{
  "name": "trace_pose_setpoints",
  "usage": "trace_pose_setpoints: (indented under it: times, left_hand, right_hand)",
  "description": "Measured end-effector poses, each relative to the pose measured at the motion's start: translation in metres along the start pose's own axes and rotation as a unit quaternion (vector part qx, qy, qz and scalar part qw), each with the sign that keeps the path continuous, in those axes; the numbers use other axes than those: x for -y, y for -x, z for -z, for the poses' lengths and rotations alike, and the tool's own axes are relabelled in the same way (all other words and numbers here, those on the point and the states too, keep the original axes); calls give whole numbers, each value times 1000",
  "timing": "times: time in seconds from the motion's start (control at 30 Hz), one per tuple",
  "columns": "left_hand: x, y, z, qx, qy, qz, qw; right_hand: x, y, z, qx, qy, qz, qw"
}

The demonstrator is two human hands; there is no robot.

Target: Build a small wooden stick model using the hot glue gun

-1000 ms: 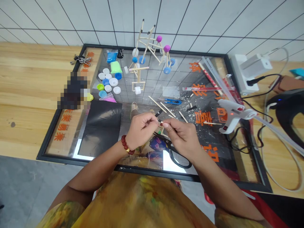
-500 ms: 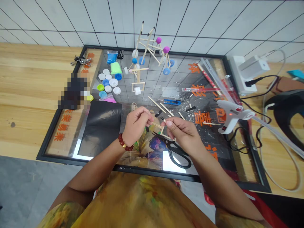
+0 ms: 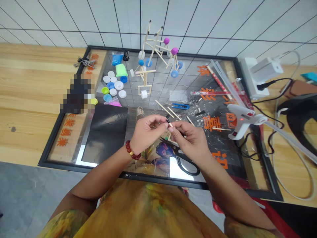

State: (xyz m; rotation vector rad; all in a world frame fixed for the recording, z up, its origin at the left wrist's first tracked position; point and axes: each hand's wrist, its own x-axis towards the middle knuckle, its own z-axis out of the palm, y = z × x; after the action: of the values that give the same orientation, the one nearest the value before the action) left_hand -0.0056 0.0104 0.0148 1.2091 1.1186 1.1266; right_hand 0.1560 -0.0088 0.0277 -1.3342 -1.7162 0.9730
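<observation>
At left we note a black sheet [image 3: 106,135] flat on the bench [image 3: 27,82], apart from both hands. The left hand [image 3: 148,135] pinches narrowly at the dark tip of a short wooden stick [image 3: 170,125]; the right hand's [image 3: 192,140] fingers close on its pale shaft, a double hold that we judge steadies so small a piece. Scissors [image 3: 175,150] lie partly hidden by the right hand, apparently for easy reach. Further right, a glue gun [image 3: 245,115] stands near a power strip [image 3: 247,71], presumably for current.

White tiled wall [image 3: 182,15] behind the wooden desk [image 3: 32,82]. Right: white power adapter [image 3: 268,71] on a power strip [image 3: 248,72]. Lower left: grey floor [image 3: 22,195].
</observation>
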Motion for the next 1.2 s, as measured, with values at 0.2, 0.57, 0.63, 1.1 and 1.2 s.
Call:
trace_pose_setpoints:
  times: [0.2,0.57,0.63,1.1,1.2]
  left_hand:
    - [-1,-1,1,-10,-14,-2,1000]
    - [-6,2,-1,7,-4,22,1000]
    - [-7,1,1,-8,24,35,999]
    - [-7,-1,4,46,-8,-60,997]
    - [-4,-1,4,40,-9,-62,997]
  right_hand:
    - [1,1,-2,-7,11,14,1000]
    - [-1,-3,1,47,-228,-150,961]
    - [0,-4,1,60,-277,-172,944]
    - [0,-4,2,122,-309,-184,925]
    - [-2,-2,-1,105,-273,-164,942]
